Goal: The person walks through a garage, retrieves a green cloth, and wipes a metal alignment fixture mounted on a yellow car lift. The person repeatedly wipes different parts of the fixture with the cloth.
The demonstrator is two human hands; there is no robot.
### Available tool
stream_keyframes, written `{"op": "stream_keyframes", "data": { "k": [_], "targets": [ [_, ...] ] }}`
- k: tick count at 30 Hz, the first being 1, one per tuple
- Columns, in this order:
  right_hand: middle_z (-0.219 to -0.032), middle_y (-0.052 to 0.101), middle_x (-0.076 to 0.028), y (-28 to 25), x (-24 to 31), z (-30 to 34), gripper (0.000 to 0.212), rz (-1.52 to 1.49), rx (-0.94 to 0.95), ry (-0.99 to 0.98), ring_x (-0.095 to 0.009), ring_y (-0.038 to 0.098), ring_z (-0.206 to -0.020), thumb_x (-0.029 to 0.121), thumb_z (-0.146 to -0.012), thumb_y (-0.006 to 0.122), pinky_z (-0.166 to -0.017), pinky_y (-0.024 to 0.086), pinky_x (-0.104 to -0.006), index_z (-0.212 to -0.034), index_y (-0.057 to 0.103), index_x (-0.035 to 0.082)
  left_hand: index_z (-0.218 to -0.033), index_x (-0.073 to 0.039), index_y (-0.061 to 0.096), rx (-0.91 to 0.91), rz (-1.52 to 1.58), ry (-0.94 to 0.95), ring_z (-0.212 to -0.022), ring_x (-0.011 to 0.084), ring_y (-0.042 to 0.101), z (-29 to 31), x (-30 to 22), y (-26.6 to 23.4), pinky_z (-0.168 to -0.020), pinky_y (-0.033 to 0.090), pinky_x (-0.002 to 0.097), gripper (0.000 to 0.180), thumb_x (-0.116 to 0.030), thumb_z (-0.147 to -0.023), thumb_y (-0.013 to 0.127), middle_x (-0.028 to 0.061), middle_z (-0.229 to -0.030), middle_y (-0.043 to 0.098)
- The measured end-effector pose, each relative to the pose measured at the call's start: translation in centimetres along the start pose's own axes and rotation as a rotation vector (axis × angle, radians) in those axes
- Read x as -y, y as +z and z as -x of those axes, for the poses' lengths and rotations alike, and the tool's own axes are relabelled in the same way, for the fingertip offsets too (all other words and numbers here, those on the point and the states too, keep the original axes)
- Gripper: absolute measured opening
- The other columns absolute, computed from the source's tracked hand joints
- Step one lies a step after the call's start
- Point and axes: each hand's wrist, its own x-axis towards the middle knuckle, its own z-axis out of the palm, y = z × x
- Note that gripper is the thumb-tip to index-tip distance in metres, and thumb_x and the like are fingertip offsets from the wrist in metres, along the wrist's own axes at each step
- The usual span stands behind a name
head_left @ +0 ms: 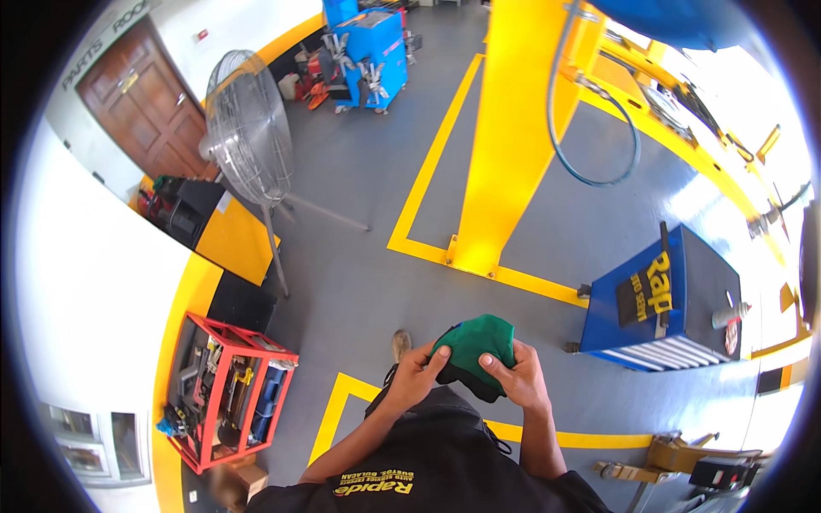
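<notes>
Both forearms bent inward at chest; left hand and right hand fingers pinching soft, crumpled green-and-black cloth between them.

cloth: green outside, black underside
floor: grey with yellow painted lines
lift column: yellow
tool cabinet: blue, black top, yellow-and-black label
tool cart: red frame
door: dark brown wood
hose: blue
</notes>
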Motion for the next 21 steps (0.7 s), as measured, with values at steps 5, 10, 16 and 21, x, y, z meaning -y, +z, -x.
{"op": "stream_keyframes", "data": {
  "k": [5, 10, 16, 21],
  "targets": [
    [-0.096, 0.074, -0.004, 4.5, 0.9, -8.9, 0.033, -0.123, 0.076, -0.041, -0.008, 0.061, -0.088, 0.027, -0.104, 0.072, -0.081, 0.054, -0.03, -0.123, 0.069, 0.0, -0.142, 0.001, 0.061, -0.09, 0.098, 0.092, -0.109, 0.0088, 0.063, -5.0, 0.0, -6.0, -0.096, 0.052, 0.0284, 0.046, -0.034, -0.113, 0.057, 0.0035, -0.123, 0.07],
    [-0.094, 0.073, -0.004, 9.5, 4.3, -18.3, 0.031, 0.102, 0.158, -0.039, -0.009, 0.06, -0.086, 0.024, -0.103, 0.072, -0.08, 0.054, -0.0308, -0.124, 0.069, 0.001, -0.137, 0.001, 0.063, -0.048, 0.064, 0.127, -0.11, 0.0101, 0.062, -11.1, -6.3, -11.8, -0.096, 0.053, 0.0316, 0.045, -0.035, -0.109, 0.064, 0.0027, -0.122, 0.07],
    [-0.091, 0.072, -0.007, 14.0, 8.6, -27.6, 0.027, 0.334, 0.142, -0.149, -0.01, 0.06, -0.084, 0.016, -0.099, 0.075, -0.079, 0.054, -0.0312, -0.119, 0.071, 0.0, -0.117, 0.004, 0.071, -0.042, -0.144, 0.107, -0.088, 0.0108, 0.066, -17.7, -13.2, -21.4, -0.08, 0.055, 0.0329, 0.038, -0.032, -0.108, 0.065, 0.0022, -0.092, 0.074],
    [-0.094, 0.069, -0.01, 15.4, 8.9, -33.8, 0.028, 0.214, 0.095, -0.24, -0.014, 0.06, -0.086, 0.021, -0.1, 0.075, -0.08, 0.053, -0.0334, -0.116, 0.071, -0.002, -0.112, 0.003, 0.071, -0.109, -0.391, 0.183, -0.074, 0.0107, 0.057, -20.8, -14.0, -25.4, -0.069, 0.052, 0.0353, 0.036, -0.032, -0.109, 0.065, 0.0044, -0.078, 0.07]
  ]
}}
